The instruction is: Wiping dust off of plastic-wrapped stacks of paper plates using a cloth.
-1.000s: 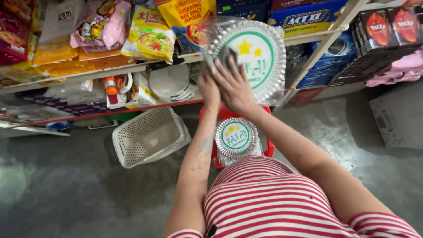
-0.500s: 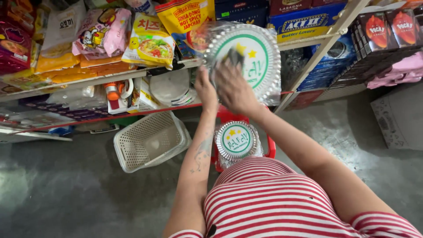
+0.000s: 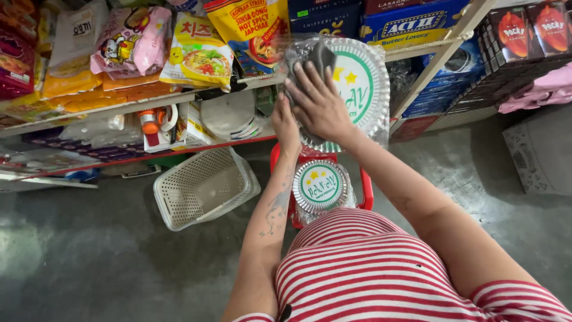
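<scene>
A big round pack of foil plates (image 3: pixel 363 89) in clear wrap, with a green and white label, stands upright in front of me. My left hand (image 3: pixel 286 122) grips its lower left rim. My right hand (image 3: pixel 319 101) presses a dark grey cloth (image 3: pixel 319 56) against the pack's face. Below it, a smaller pack of foil plates (image 3: pixel 320 186) lies on a red stool (image 3: pixel 366 191) close to my striped shirt.
A white plastic basket (image 3: pixel 202 188) lies on the grey floor to the left. Shelves behind hold noodle packets (image 3: pixel 199 50), snack bags, blue boxes (image 3: pixel 417 24) and white plates (image 3: pixel 229 113). A cardboard box (image 3: pixel 539 149) sits at the right.
My right hand with the cloth has slid up across the big pack's face. The left hand stays on the lower rim.
</scene>
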